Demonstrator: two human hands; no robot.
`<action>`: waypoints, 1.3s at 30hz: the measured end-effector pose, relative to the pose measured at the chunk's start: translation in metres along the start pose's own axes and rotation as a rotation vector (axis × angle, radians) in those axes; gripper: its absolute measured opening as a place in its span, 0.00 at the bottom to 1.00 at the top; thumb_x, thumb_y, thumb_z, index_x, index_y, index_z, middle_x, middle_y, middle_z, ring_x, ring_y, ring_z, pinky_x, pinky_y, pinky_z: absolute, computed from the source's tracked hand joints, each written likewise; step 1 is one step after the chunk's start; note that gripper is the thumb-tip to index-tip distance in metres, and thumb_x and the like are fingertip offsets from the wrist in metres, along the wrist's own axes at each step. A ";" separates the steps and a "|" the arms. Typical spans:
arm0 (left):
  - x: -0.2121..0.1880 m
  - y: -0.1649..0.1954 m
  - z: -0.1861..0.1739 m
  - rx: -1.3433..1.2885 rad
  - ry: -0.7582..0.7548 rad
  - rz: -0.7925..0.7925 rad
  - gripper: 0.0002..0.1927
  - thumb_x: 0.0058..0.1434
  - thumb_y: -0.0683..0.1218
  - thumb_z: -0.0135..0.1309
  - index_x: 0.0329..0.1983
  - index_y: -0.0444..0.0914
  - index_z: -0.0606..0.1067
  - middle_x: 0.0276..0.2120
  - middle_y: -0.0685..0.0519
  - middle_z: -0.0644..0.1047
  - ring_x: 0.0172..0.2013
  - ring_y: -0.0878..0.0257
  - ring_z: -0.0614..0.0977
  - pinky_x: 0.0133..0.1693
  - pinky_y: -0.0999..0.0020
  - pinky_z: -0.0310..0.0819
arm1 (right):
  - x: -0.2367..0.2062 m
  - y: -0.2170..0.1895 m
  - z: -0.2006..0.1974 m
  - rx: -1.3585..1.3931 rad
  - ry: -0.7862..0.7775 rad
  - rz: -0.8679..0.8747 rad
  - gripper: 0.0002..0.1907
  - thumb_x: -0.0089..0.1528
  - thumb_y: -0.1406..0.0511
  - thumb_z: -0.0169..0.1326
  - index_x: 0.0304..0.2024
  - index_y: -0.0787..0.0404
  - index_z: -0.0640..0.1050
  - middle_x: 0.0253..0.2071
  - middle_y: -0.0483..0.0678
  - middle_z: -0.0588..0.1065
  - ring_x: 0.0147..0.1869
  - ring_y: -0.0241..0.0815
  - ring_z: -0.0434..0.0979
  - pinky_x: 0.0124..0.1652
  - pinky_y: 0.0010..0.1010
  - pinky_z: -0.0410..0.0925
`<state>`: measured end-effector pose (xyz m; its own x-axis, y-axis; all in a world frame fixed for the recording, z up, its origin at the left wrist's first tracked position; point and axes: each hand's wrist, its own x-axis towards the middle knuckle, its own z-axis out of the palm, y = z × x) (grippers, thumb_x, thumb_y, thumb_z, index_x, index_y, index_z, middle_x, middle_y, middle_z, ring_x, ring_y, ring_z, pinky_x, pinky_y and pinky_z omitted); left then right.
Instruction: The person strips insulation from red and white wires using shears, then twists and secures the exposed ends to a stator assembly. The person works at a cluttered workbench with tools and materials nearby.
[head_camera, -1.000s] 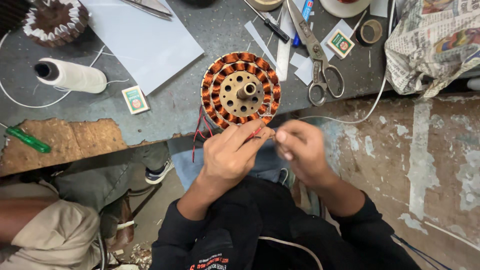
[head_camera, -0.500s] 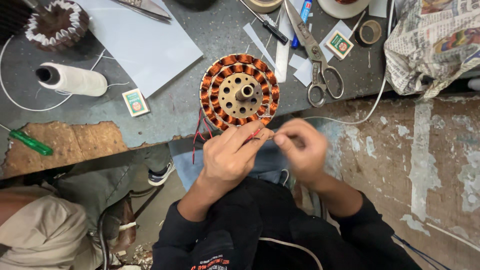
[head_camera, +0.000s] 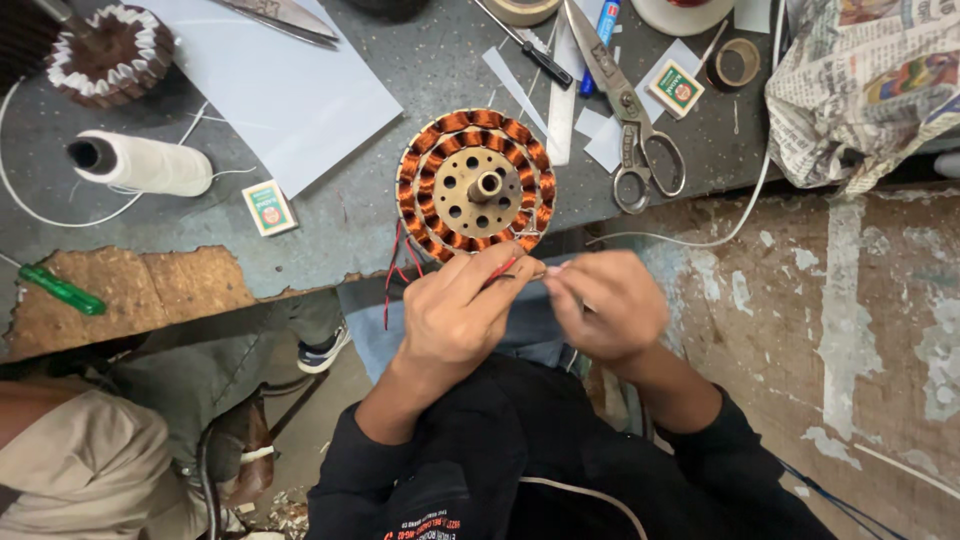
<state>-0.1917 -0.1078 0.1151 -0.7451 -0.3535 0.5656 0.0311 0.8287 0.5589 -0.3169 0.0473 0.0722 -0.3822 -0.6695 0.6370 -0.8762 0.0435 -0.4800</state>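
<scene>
Your grey surface (head_camera: 420, 70) ends in a ragged front edge just below the copper-wound stator (head_camera: 475, 183), which sits where it did a second ago, right at that edge. Left of the stator a white sheet (head_camera: 300, 95) and a spool of white cord (head_camera: 145, 163) take up the room; right of it lie scissors (head_camera: 635, 130), with crumpled newspaper (head_camera: 860, 85) farther right. The only open room is the bare strip between the stator and the spool.

Your left hand (head_camera: 460, 315) stays just below the stator, fingers pinched on a red wire (head_camera: 505, 268). Your right hand (head_camera: 605, 305) has edged slightly rightward, fingertips pinched narrow at the wire's end; the grip itself is too small to make out.
</scene>
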 end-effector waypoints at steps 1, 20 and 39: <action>0.000 0.000 0.000 0.001 0.001 0.007 0.07 0.59 0.38 0.66 0.39 0.35 0.82 0.41 0.53 0.79 0.30 0.62 0.79 0.29 0.68 0.72 | -0.003 0.000 0.003 0.199 -0.009 0.197 0.10 0.60 0.72 0.66 0.42 0.63 0.79 0.41 0.49 0.76 0.40 0.43 0.77 0.38 0.30 0.71; 0.000 -0.002 -0.001 0.003 -0.012 0.007 0.07 0.57 0.37 0.64 0.39 0.35 0.82 0.42 0.53 0.80 0.31 0.61 0.80 0.30 0.68 0.74 | -0.014 0.006 0.002 0.674 -0.199 0.608 0.08 0.66 0.68 0.60 0.46 0.66 0.79 0.43 0.53 0.77 0.36 0.36 0.75 0.37 0.27 0.69; -0.001 -0.004 -0.001 -0.009 -0.012 0.013 0.10 0.56 0.36 0.64 0.42 0.35 0.81 0.43 0.53 0.80 0.32 0.61 0.81 0.32 0.68 0.75 | -0.012 0.006 0.007 1.058 -0.130 0.963 0.15 0.61 0.65 0.63 0.49 0.62 0.78 0.35 0.50 0.77 0.34 0.36 0.77 0.33 0.26 0.71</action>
<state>-0.1907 -0.1109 0.1134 -0.7528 -0.3370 0.5654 0.0468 0.8294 0.5567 -0.3158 0.0505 0.0578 -0.6102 -0.7616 -0.2184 0.3510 -0.0128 -0.9363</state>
